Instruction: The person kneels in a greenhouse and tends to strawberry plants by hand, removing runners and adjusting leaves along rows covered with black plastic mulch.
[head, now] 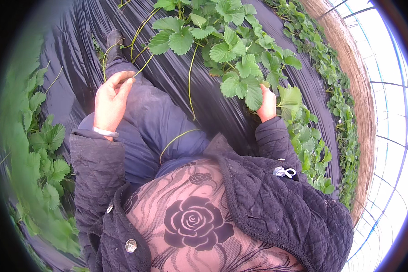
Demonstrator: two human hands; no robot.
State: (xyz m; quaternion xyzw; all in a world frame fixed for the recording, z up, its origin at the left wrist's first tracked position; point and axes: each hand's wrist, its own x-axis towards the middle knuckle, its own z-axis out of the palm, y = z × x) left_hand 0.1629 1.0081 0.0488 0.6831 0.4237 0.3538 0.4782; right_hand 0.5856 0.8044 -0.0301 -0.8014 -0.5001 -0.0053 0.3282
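Thumb and fingertips of my left hand (114, 102) pinch a thin green strawberry runner (143, 66), over my outstretched leg. Other runners (136, 35) arch just above that hand. At the edge of a leafy strawberry plant (224, 51) is my right hand (268, 103); leaves cover most of its fingers, so whether it grips a stem cannot be seen. Between the hands, a long runner (190, 81) hangs over the black plastic film (210, 102). A loose-looking curved stem (175, 139) lies across my blue trousers.
Another row of strawberry plants (51, 170) runs along the left, partly blurred. On the right, a further green row (343, 119) borders a pale brown strip (363, 112) beside a translucent tunnel wall (391, 112). My dark boot (114, 42) rests on the film.
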